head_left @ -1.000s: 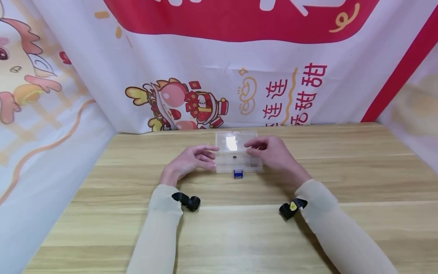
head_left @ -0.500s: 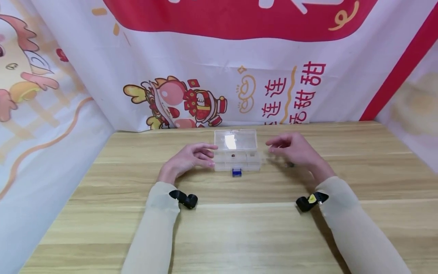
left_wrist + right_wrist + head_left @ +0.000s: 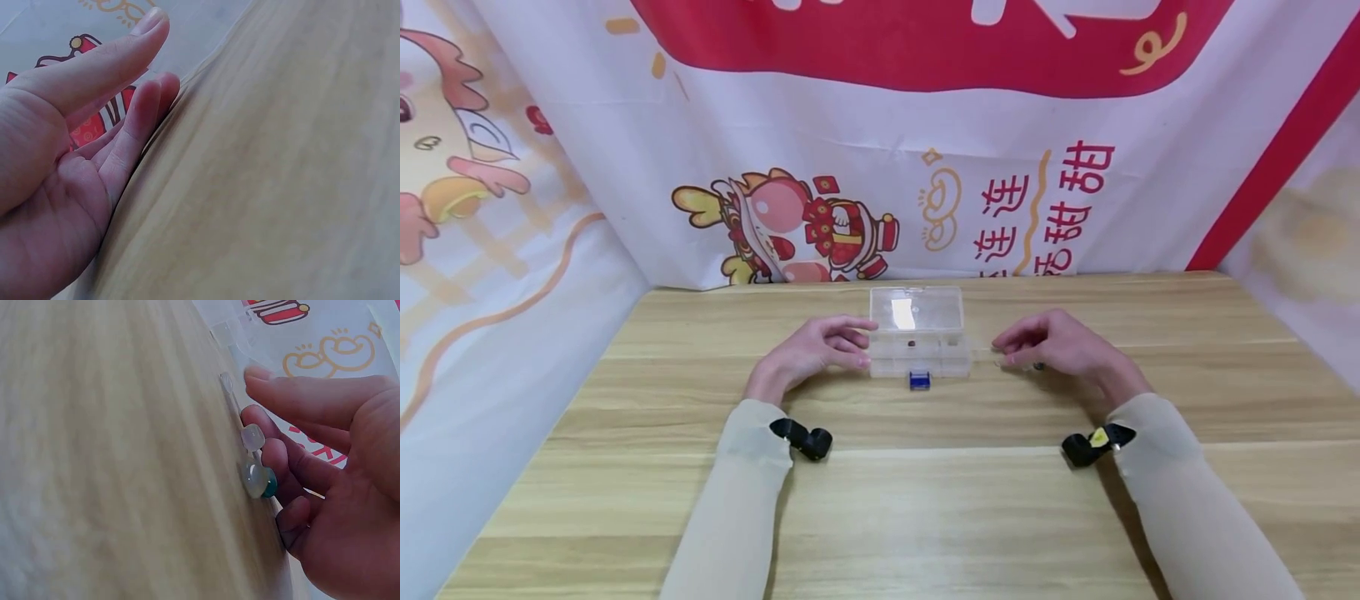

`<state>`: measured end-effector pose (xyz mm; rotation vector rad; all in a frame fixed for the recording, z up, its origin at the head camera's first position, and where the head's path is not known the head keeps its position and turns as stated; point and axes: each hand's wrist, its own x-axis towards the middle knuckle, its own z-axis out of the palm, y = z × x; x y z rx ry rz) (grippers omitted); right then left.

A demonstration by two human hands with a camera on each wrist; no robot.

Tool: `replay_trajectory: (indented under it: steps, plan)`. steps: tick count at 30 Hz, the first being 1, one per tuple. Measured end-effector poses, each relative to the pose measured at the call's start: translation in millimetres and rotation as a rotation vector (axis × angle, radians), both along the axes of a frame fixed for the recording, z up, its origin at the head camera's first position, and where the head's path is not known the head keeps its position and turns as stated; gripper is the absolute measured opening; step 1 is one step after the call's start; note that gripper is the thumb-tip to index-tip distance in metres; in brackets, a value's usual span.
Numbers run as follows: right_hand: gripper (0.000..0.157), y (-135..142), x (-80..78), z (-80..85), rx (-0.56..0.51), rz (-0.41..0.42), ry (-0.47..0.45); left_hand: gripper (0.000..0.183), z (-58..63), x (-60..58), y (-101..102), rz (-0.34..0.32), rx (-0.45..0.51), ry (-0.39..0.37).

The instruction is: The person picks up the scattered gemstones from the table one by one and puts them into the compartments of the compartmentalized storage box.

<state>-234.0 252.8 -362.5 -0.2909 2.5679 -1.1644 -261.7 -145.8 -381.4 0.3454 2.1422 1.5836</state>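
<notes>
A clear plastic compartment box (image 3: 889, 367) stands at the back of the table, its transparent lid (image 3: 936, 310) raised. One small dark reddish bead (image 3: 912, 343) lies inside. My left hand (image 3: 808, 346) is at the box's left side, fingertips at its edge and fingers fairly straight. To the right of the box, my right hand (image 3: 1056, 342) is low over the table with thumb and index finger apart. Under its fingers, in the right wrist view, lie a square whitish bead (image 3: 252, 437), a rounder clear bead (image 3: 253, 478), a teal bead (image 3: 270, 482) and a small clear piece (image 3: 226, 383).
A blue clasp (image 3: 919, 381) sits at the front of the box. The wood-grain table (image 3: 880, 517) extends toward me. A printed white and red cloth (image 3: 850, 125) hangs close behind the box.
My right hand has moved from the box's right edge out to the right and down to the beads, uncovering that side of the box. The left hand has stayed at the box.
</notes>
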Motion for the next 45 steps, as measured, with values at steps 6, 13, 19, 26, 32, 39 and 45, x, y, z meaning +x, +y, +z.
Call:
replay_trajectory:
  steps: [6, 13, 19, 26, 32, 39, 45]
  plan:
    - [0.031, -1.1, -1.0, -2.8, 0.017, 0.028, -0.022, 0.06, 0.6, 1.5, 0.1, -0.002, -0.006, 0.005]
    - [0.028, -7.7, -1.5, -2.2, 0.038, 0.024, -0.026, 0.06, 1.2, 2.7, -0.1, -0.006, -0.005, 0.009]
    - [0.022, -12.4, 0.2, 0.7, 0.058, 0.02, -0.011, 0.059, 2.4, 2.2, 0.2, -0.016, -0.011, 0.019]
    - [0.015, -16.0, 0.8, 1.2, 0.076, 0.013, -0.004, 0.059, 2.3, 2.2, 0.1, -0.019, -0.001, 0.017]
    - [0.014, -18.4, 1.0, 2.1, 0.07, 0.007, -0.003, 0.06, 1.3, 1.9, -0.8, -0.015, 0.0, 0.009]
    - [0.014, -21.0, 1.0, 5.4, 0.068, -0.025, 0.007, 0.059, 1.7, 1.5, -2.4, -0.012, 0.004, 0.012]
    - [0.015, -21.2, 2.3, 6.8, 0.042, -0.094, 0.005, 0.059, 0.8, 1.4, -1.2, -0.013, 0.004, 0.007]
